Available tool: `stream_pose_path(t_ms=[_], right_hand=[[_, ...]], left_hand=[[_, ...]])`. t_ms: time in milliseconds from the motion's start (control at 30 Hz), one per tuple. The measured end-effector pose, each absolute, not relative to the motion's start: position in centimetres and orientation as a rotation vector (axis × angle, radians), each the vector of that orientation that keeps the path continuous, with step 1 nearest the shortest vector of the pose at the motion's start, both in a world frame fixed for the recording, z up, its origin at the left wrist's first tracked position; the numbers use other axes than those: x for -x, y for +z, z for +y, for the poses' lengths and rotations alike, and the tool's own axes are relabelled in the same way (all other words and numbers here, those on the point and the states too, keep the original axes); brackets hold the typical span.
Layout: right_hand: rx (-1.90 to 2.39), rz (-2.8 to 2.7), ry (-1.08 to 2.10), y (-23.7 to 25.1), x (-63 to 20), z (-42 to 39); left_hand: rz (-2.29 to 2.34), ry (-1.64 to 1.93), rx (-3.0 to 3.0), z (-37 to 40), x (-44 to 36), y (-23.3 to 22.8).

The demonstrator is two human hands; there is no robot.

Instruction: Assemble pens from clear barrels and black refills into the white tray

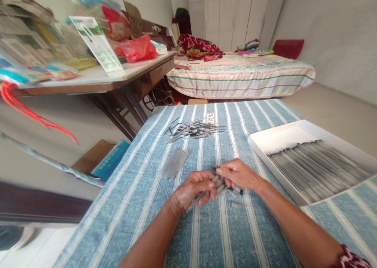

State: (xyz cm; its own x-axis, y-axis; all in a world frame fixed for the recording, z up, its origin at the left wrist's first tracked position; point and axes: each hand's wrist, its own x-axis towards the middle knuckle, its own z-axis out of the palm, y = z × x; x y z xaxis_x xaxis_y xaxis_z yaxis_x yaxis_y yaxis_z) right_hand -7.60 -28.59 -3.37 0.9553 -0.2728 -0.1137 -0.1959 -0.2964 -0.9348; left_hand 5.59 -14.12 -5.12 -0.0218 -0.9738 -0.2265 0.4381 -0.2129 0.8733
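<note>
**Head view: two hands joining thin pen parts at the middle of the striped bench**

Head view shows both hands meeting low in the centre of the frame, over a bench draped in a blue-and-white striped cloth [206, 236]. The left hand [193, 189] has its fingers curled shut around a slim clear plastic pen tube [196, 200] that slants down to the lower left. The right hand [240, 174] pinches its fingers together on a small bundle of thin grey-and-black pen pieces [228, 189] lying just under it; which piece it grips is too blurred to tell.

To do this well, I judge the tube should be held steady and level while the other hand feeds one piece straight along its axis, not at an angle, with the loose bundle kept clear.

At the right of the frame sits a white shallow tray [273, 140] with rows of dark rods. A scattered heap of grey sticks [194, 128] lies above centre, and a blurred grey bundle [174, 164] lies nearer, to the left.
</note>
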Motion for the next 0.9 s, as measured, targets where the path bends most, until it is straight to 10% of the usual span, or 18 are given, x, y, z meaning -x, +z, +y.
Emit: stream_pose_path(t_ms=[900], right_hand=[[1.836, 0.335, -0.031, -3.12, 7.59, -28.57]], left_hand=[[-0.748, -1.533, -1.006, -14.19, -5.49, -5.23]])
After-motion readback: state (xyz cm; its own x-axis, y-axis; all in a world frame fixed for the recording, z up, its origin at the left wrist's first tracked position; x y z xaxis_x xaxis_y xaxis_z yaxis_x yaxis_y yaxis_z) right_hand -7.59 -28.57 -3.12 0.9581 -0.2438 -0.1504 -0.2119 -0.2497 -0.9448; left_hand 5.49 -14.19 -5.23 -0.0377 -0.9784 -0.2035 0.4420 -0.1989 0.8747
